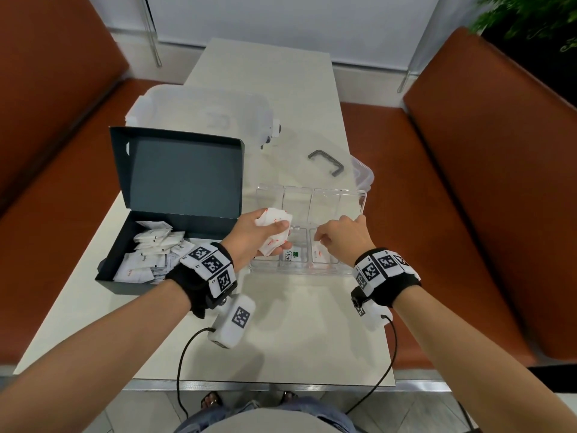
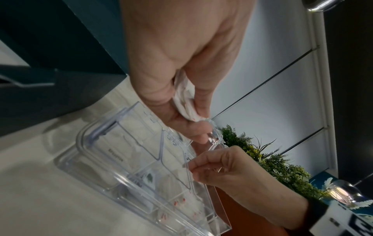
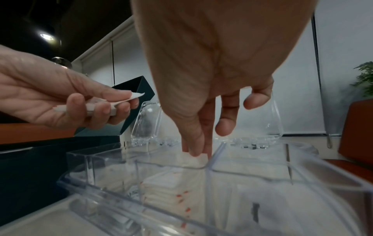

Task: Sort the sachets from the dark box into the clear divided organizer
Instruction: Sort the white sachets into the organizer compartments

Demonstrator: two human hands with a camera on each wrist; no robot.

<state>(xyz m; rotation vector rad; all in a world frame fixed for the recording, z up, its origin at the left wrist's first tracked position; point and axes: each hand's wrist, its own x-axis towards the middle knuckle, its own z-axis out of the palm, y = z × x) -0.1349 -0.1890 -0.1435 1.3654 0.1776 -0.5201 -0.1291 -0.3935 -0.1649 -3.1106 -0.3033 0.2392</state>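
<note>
The dark box [image 1: 131, 278] lies open at the left with several white sachets [image 1: 150, 254] in its tray. My left hand [image 1: 262, 232] grips a bunch of white red-printed sachets [image 1: 276, 218] above the clear organizer's [image 1: 299, 271] left end; the left wrist view shows that bunch [image 2: 185, 102] between thumb and fingers. My right hand [image 1: 318, 237] pinches one white sachet [image 3: 198, 159] between thumb and forefinger, its lower end down in a front compartment holding red-printed sachets [image 3: 171, 191]. A green-labelled sachet [image 1: 292, 254] sits in the neighbouring compartment.
A large translucent bin [image 1: 203, 114] stands behind the dark box. A clear lid with a grey handle [image 1: 326, 162] lies behind the organizer. Brown benches [image 1: 499, 182] flank the narrow table, whose near edge [image 1: 249, 384] is close to my body.
</note>
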